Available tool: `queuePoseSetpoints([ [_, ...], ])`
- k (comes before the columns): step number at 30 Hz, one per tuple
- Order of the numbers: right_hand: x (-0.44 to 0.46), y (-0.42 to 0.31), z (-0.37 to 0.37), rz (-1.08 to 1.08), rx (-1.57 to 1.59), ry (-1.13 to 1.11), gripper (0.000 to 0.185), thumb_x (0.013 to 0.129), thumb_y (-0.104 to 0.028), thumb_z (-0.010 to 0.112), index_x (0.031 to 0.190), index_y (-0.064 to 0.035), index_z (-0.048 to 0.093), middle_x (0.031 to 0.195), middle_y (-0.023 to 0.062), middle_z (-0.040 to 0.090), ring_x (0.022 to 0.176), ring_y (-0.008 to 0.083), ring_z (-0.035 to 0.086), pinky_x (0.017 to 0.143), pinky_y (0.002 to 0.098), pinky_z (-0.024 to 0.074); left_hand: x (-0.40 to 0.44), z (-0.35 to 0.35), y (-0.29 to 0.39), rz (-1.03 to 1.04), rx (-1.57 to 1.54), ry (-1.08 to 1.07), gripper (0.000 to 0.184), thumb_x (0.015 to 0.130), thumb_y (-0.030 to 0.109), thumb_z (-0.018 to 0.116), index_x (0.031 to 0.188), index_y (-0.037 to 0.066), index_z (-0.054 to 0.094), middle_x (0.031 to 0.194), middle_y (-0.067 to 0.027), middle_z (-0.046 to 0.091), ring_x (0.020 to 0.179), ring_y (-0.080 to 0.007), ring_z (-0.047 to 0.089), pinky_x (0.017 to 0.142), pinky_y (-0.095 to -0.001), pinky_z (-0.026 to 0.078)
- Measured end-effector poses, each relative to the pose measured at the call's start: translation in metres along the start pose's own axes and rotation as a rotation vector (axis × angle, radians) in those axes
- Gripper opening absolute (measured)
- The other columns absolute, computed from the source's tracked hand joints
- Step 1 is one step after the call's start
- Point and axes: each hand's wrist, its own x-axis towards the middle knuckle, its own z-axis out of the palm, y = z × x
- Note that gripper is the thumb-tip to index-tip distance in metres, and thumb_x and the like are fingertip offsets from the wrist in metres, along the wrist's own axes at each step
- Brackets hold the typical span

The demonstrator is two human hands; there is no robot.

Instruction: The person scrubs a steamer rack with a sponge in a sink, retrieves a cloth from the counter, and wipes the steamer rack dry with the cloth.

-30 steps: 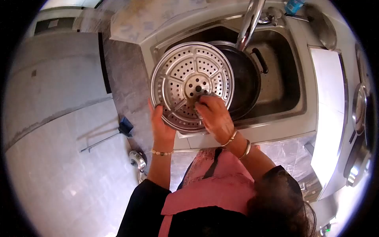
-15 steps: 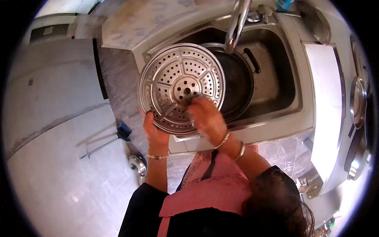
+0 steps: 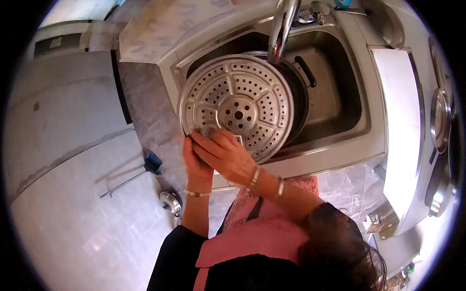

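A round steel steamer tray (image 3: 239,115) with rings of holes is held tilted over the left part of the sink. My left hand (image 3: 196,167) is closed on its lower left rim, with the thumb on the near side and the fingers hidden beneath. My right hand (image 3: 225,155) lies across the tray's lower left part, fingers together, pressing a small greyish scouring pad (image 3: 208,131) onto the surface. Most of that pad is covered by the fingers. Behind the tray, a dark pan (image 3: 300,104) with a black handle sits in the sink.
The steel sink (image 3: 335,111) has a faucet (image 3: 283,34) reaching over it. Pan lids (image 3: 440,121) stand along the right side, past a white panel (image 3: 398,106). On the floor at left lie a blue-headed dustpan or brush (image 3: 153,162) and a metal lid (image 3: 170,201).
My right hand has moved left and down from near the tray's centre to its lower left rim, close to my left hand. The tray has shifted slightly right.
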Motion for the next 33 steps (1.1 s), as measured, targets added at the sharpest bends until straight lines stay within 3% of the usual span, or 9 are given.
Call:
queuePoseSetpoints([
  [5,0.074,0.062,-0.032,0.242,-0.138,-0.041,0.044,0.075,-0.007,0.054,0.118,-0.0009,0.048,0.126,0.0162,0.045,0.102,0.0277,0.049,0.1,0.0412,0.0336,-0.001,0.024,-0.004,0.135,0.239,0.189,0.04,0.092,0.027,0.041,0.123,0.002,0.044,0.123,-0.0143,0.051,0.11,-0.0285,0.051,0.093,-0.0421,0.044],
  [8,0.032,0.097,-0.029,0.255,-0.268,0.195,0.042,0.077,-0.005,0.051,0.118,0.002,0.046,0.127,0.0186,0.044,0.107,0.0305,0.048,0.1,0.0405,0.0335,0.003,0.013,0.001,0.157,0.287,0.202,0.042,0.091,0.03,0.041,0.123,0.002,0.044,0.123,-0.0143,0.051,0.11,-0.0289,0.051,0.093,-0.0424,0.044],
  [10,-0.004,0.063,-0.025,0.414,-0.153,0.022,0.042,0.079,-0.004,0.049,0.121,0.001,0.045,0.129,0.0173,0.043,0.115,0.032,0.045,0.101,0.0419,0.0317,0.009,0.006,0.001,0.16,0.254,0.172,0.043,0.091,0.03,0.041,0.123,0.002,0.044,0.123,-0.0149,0.05,0.11,-0.0291,0.051,0.093,-0.0425,0.044],
  [13,-0.035,0.018,0.015,0.165,-0.121,-0.089,0.044,0.079,-0.007,0.051,0.122,-0.0004,0.045,0.128,0.0156,0.043,0.116,0.0315,0.044,0.1,0.0422,0.0324,0.01,0.001,0.001,0.163,0.508,0.084,0.042,0.092,0.028,0.04,0.124,0.002,0.043,0.125,-0.0156,0.049,0.112,-0.0293,0.049,0.094,-0.0425,0.043],
  [15,-0.016,-0.006,0.001,0.032,0.046,-0.11,0.045,0.079,-0.009,0.052,0.122,-0.001,0.045,0.129,0.0155,0.043,0.115,0.0302,0.044,0.1,0.0427,0.032,0.008,0.003,0.001,0.071,0.23,0.136,0.039,0.092,0.02,0.038,0.129,0.009,0.035,0.127,-0.0119,0.045,0.113,-0.0268,0.048,0.095,-0.041,0.041],
  [23,0.001,0.081,-0.031,0.399,-0.264,0.096,0.05,0.074,-0.004,0.054,0.123,0.0003,0.042,0.127,0.0181,0.043,0.117,0.0341,0.04,0.1,0.0446,0.0295,0.009,0.011,0.006,0.108,0.145,0.243,0.041,0.091,0.023,0.038,0.13,0.008,0.035,0.13,-0.0126,0.043,0.116,-0.03,0.045,0.099,-0.0447,0.037],
  [25,-0.026,0.051,-0.011,0.423,-0.093,-0.15,0.051,0.076,-0.012,0.06,0.122,0.0012,0.042,0.129,0.0191,0.039,0.115,0.0366,0.041,0.102,0.045,0.028,0.01,0.009,0.002,0.075,0.125,0.267,0.042,0.092,0.025,0.037,0.13,0.007,0.036,0.13,-0.0126,0.044,0.116,-0.0304,0.045,0.099,-0.0449,0.037],
  [30,-0.012,0.009,0.001,0.036,-0.114,-0.194,0.051,0.075,-0.019,0.06,0.122,-0.0057,0.047,0.132,0.0094,0.041,0.12,0.0295,0.039,0.103,0.0483,0.0266,0.012,0.011,0.006,0.021,-0.01,0.239,0.043,0.091,0.021,0.037,0.131,0.008,0.035,0.131,-0.0119,0.044,0.117,-0.0299,0.045,0.098,-0.0449,0.038],
  [33,0.007,0.059,-0.018,0.139,-0.277,-0.09,0.047,0.073,-0.014,0.057,0.119,-0.0059,0.049,0.127,0.0126,0.044,0.118,0.0267,0.043,0.101,0.0485,0.0295,0.016,0.007,0.01,0.138,0.06,0.204,0.045,0.089,0.015,0.042,0.133,0.013,0.033,0.13,-0.0097,0.044,0.116,-0.0284,0.045,0.098,-0.0449,0.039],
])
